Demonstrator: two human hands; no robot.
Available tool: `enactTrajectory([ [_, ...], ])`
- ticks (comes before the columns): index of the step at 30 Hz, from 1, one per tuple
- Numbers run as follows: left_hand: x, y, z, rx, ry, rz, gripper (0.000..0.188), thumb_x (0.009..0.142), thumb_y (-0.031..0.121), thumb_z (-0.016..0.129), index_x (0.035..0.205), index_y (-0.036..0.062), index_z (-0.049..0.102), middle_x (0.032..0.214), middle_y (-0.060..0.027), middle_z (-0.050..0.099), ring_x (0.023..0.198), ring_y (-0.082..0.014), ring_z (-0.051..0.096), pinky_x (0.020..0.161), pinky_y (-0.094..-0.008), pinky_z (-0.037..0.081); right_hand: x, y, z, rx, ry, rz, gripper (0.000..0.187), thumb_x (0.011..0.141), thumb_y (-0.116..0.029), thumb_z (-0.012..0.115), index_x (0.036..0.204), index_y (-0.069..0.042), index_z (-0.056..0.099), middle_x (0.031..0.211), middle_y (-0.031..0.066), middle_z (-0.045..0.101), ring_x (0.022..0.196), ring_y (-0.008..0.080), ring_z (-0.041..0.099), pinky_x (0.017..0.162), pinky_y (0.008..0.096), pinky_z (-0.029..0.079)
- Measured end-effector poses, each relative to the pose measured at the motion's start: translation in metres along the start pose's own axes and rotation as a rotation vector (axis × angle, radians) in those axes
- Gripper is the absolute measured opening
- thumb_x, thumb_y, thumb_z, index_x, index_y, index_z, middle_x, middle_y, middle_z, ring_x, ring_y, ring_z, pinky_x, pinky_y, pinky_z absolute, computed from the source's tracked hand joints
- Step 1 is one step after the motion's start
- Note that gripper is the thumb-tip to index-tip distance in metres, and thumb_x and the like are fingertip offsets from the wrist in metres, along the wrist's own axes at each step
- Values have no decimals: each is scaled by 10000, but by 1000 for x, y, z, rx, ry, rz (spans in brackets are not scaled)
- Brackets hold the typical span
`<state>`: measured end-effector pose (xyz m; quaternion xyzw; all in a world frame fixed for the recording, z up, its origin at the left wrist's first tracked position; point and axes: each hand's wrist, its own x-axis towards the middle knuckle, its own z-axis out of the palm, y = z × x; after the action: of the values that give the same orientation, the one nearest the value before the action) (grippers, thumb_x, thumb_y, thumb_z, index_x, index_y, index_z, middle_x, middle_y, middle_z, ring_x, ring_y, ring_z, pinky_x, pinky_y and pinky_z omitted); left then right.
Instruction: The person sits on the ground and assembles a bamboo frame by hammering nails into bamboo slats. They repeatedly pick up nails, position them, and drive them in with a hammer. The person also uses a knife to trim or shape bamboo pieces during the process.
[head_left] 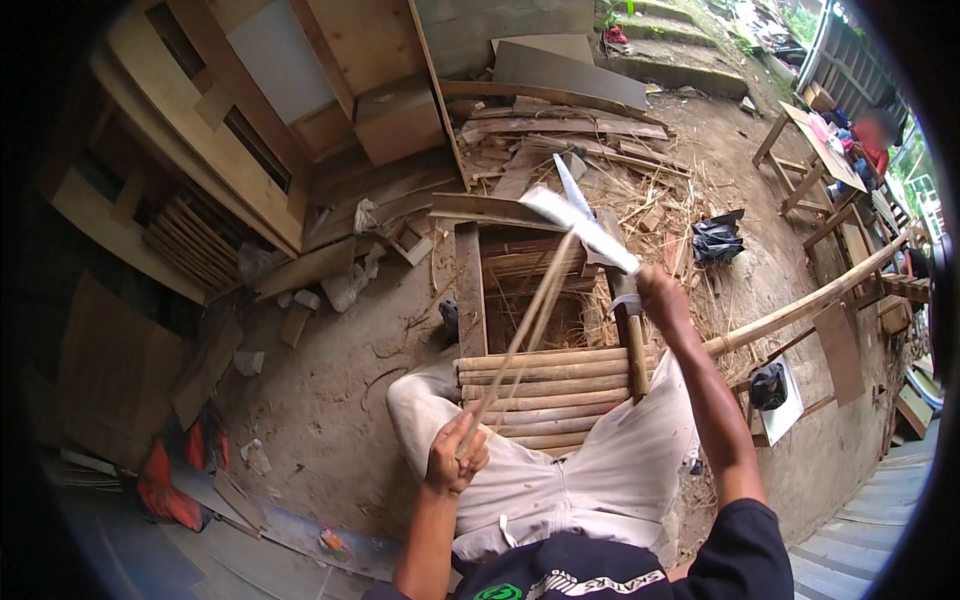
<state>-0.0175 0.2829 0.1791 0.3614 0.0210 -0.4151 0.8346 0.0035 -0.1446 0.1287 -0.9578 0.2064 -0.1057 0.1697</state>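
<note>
My left hand (458, 460) is closed around the near end of a thin split bamboo strip (520, 335), above my left thigh. The strip slants up and away to the right, and its far part looks doubled or blurred. In my right hand (662, 295) is the handle of a machete (580, 228). Its broad pale blade points to the far left, close to the strip's far end; whether they touch I cannot tell. Between my knees stands a wooden frame (470, 290) with round bamboo slats (545, 390) across its near part.
Wood scraps (560, 130) and bamboo shavings (640, 200) litter the ground beyond the frame. A long bamboo pole (810, 300) runs to the right. Wooden cabinets (290, 110) stand at the left. Another person (870, 150) sits by a table (825, 145) at far right.
</note>
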Motion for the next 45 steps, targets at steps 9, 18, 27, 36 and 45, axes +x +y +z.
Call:
enactTrajectory([
  [9,19,-11,-15,376,172,154,402,1058,294,404,1319,11,520,542,54,378,385,-42,291,376,-217,254,-24,51,-11,373,108,421,326,871,-325,703,952,-12,664,749,147,670,687,241,643,632,390,486],
  [18,59,-4,10,630,242,370,396,1081,333,299,1210,21,505,548,-46,502,390,-117,442,388,-258,380,-65,-18,-2,565,144,161,185,866,-162,703,1028,-88,655,822,134,698,707,228,672,644,370,515],
  [27,76,-20,26,459,394,428,476,1057,404,398,1244,-11,542,679,18,508,487,-59,449,436,-222,385,-124,-156,15,648,-112,-302,291,741,-152,774,926,-28,586,779,203,655,747,393,667,639,434,516],
  [36,66,-13,33,401,421,378,307,1076,276,379,1160,64,586,663,60,461,501,-20,381,444,-177,298,-116,-161,11,425,-167,-403,215,788,-180,712,885,-58,564,707,168,637,661,366,656,592,466,509],
  [45,-5,-23,37,436,249,364,330,1066,256,369,1179,-2,540,572,30,426,418,-39,319,405,-211,253,7,-49,0,279,89,-2,105,855,-140,640,833,-39,624,684,171,631,607,265,652,527,397,504],
])
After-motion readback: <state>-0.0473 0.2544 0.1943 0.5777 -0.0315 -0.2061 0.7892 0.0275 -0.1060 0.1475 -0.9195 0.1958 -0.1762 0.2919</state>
